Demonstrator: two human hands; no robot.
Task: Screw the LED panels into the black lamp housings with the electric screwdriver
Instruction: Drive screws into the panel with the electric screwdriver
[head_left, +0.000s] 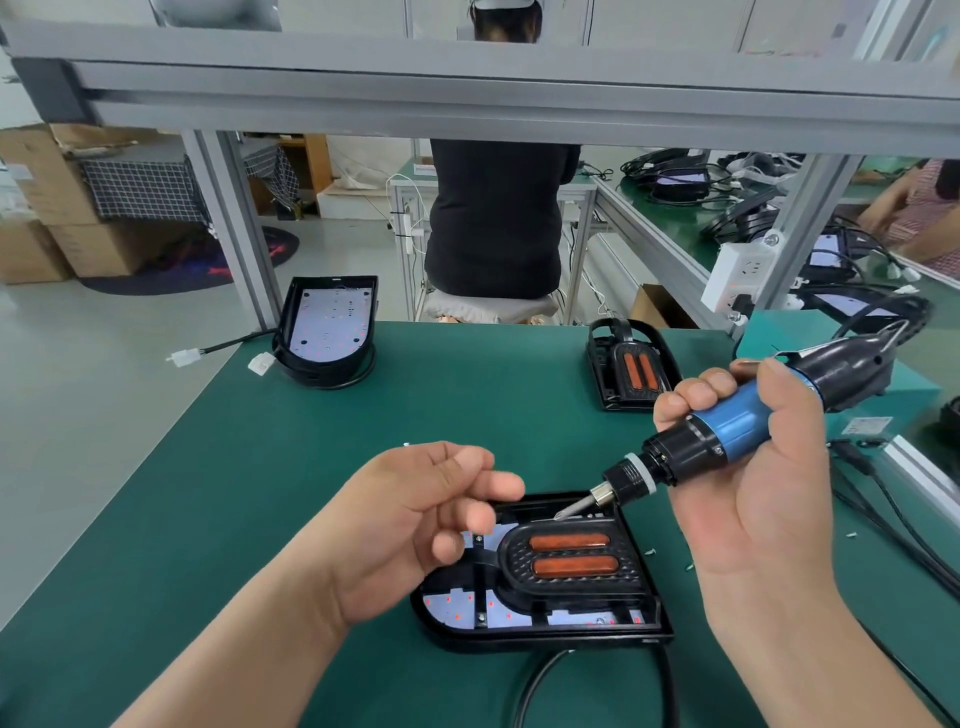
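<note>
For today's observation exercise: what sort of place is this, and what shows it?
Probably a lamp assembly workshop: a lamp housing on a green bench, a screwdriver in the right hand, and another worker seated behind.

A green work mat (249, 467) covers the bench across the lower half of the view. An aluminium frame beam (467, 93) spans the top at 12 o'clock. Below it, a person in a black top (493, 218) sits back-turned on a pale cushioned stool (488, 307). At 9 to 10 o'clock are cardboard boxes (47, 182), a checked cloth (140, 189) and a round dark rug (171, 275). At 2 o'clock a white socket block (740, 273) sits on a frame post, near a second green bench (670, 218).
</note>
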